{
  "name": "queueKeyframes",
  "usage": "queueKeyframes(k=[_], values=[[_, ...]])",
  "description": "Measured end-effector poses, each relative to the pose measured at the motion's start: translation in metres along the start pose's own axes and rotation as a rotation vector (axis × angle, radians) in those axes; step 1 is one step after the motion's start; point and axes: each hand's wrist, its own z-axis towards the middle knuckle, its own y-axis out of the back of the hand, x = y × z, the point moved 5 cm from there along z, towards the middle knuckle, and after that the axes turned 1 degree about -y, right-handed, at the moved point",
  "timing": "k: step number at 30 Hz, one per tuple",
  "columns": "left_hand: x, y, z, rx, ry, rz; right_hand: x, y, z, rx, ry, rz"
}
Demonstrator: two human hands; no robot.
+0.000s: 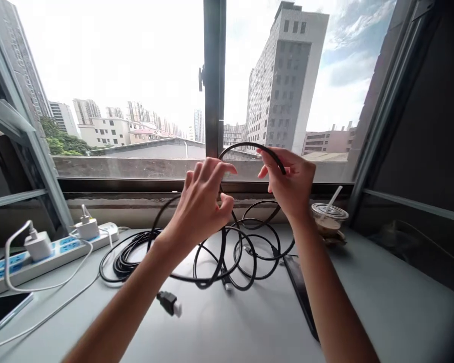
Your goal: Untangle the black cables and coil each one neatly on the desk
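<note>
Forearms [136, 297] reach toward the desk's [249, 333] far edge; right hand [293, 184] pinches black cable [245, 144], left hand [202, 194] gapes wide.

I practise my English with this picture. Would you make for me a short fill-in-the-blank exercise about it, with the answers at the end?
1. The right hand holds a black ____ that arches up between the two hands.
2. The left hand has its thumb and index finger not touching each other but held ____.
3. Two white chargers are plugged into the ____.
4. A ____ sticks up through the lid of the cup.

Missing words: cable; apart; power strip; straw.
</note>
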Motion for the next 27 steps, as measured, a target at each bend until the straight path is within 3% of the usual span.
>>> queueKeyframes(k=[5,7,10,11,12,17,21,23,27], values=[[0.032,-0.038,-0.024,0.633,0.225,-0.213,0.022,0.0,-0.003,0.021,0.047,0.123],[0.035,-0.044,-0.033,0.817,0.28,-0.31,0.026,0.0,-0.004,-0.022,0.023,0.128],[0.031,-0.048,-0.041,0.892,0.335,-0.346,0.031,-0.004,-0.008,-0.096,-0.047,0.217],[0.029,-0.051,-0.043,0.903,0.345,-0.333,0.033,-0.009,-0.01,-0.068,-0.066,0.279],[0.026,-0.053,-0.046,0.915,0.349,-0.31,0.035,-0.017,-0.013,0.016,-0.077,0.352],[0.019,-0.063,-0.056,1.062,0.364,-0.261,0.055,-0.056,-0.038,0.729,-0.073,0.657],[0.023,-0.063,-0.057,1.181,0.394,-0.326,0.052,-0.056,-0.041,0.951,-0.085,0.604],[0.028,-0.062,-0.056,1.196,0.414,-0.306,0.04,-0.05,-0.035,0.976,-0.101,0.501],[0.031,-0.058,-0.054,1.244,0.339,-0.264,-0.008,-0.029,-0.015,0.739,-0.17,-0.005]])
